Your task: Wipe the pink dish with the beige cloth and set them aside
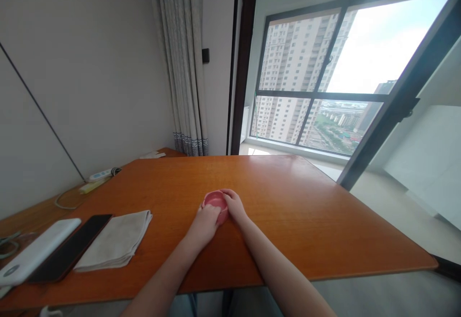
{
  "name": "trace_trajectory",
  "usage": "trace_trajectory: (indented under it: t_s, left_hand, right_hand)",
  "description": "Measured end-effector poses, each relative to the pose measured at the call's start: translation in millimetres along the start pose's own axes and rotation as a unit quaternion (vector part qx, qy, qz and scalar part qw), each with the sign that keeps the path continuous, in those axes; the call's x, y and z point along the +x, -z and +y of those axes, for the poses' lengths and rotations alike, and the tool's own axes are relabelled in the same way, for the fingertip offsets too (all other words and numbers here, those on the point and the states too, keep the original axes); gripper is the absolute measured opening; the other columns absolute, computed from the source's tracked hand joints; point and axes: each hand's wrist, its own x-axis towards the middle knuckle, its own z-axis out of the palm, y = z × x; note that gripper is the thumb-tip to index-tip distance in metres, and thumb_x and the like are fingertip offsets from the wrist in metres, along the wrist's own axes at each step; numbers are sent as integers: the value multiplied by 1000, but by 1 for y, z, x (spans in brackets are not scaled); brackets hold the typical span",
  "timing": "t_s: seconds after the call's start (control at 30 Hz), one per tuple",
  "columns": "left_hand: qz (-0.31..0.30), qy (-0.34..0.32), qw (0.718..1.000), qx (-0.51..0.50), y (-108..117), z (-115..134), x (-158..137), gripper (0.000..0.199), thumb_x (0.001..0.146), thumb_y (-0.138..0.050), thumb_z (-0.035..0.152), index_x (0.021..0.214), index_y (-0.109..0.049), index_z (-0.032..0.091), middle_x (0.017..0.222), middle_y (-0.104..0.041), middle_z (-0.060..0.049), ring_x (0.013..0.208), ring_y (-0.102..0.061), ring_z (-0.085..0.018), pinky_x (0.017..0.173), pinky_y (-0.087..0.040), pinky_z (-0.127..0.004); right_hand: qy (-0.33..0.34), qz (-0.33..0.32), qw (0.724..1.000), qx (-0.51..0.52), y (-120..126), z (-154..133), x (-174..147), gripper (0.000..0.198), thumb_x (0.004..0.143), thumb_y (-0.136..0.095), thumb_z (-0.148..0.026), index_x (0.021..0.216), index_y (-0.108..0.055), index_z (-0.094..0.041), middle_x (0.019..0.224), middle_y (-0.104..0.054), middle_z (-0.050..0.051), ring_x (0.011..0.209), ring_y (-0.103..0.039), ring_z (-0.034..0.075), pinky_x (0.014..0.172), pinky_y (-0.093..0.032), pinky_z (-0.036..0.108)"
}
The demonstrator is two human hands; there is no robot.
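Note:
Both my hands hold a small pink bowl (216,199) near the middle of the wooden table (273,221). My left hand (206,222) grips its near left side, with fingers over the rim. On the right, my right hand (233,203) curls around the bowl's side and far edge. The bowl's open top faces up and toward me, and its inside looks smooth and pink. My hands cover parts of its wall; whether its base touches the tabletop I cannot tell.
Left of my hands lie a folded beige cloth (115,242), a dark phone (74,247) and a white power bank (39,247). Farther back by the wall is a white power strip (101,175) with a cable. A curtain (183,67) hangs beyond the table, beside a window.

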Motion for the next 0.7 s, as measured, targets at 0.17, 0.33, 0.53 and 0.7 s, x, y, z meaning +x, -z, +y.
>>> trace_trajectory:
  t_s: [0.17, 0.33, 0.53, 0.7]
  left_hand:
    - [4, -3, 997, -71, 10, 1, -6, 24, 78, -54, 30, 100, -62, 23, 108, -63, -10, 107, -54, -28, 100, -32, -41]
    - [172, 225, 958, -54, 71, -81, -52, 46, 87, -35, 41, 122, -47, 14, 123, -55, -14, 110, -54, -24, 94, -41, -34]
    - [62, 482, 837, 250, 125, -196, -135, 34, 83, -34, 41, 98, -55, 18, 103, -64, -13, 94, -58, -29, 77, -43, -36]
    - [50, 507, 849, 139, 115, -210, -145, 28, 71, -49, 48, 68, -49, 20, 74, -66, -9, 80, -59, -31, 70, -40, -36]
  right_hand:
    - [1, -3, 1000, 1, -1, 1, -1, 17, 68, -51, -20, 79, -63, -23, 85, -67, 1, 89, -60, 19, 88, -44, 33]
    - [1, 2, 1000, -12, 1, 1, 2, 18, 66, -56, -20, 82, -64, -23, 89, -67, 2, 90, -60, 20, 89, -43, 34]
    - [42, 61, 996, -52, 2, 0, 0, 23, 72, -52, -32, 90, -61, -20, 97, -65, 4, 96, -59, 20, 90, -43, 33]
    - [59, 53, 992, -97, 3, 2, -1, 22, 73, -48, -30, 89, -60, -20, 97, -65, 6, 95, -60, 21, 89, -44, 35]
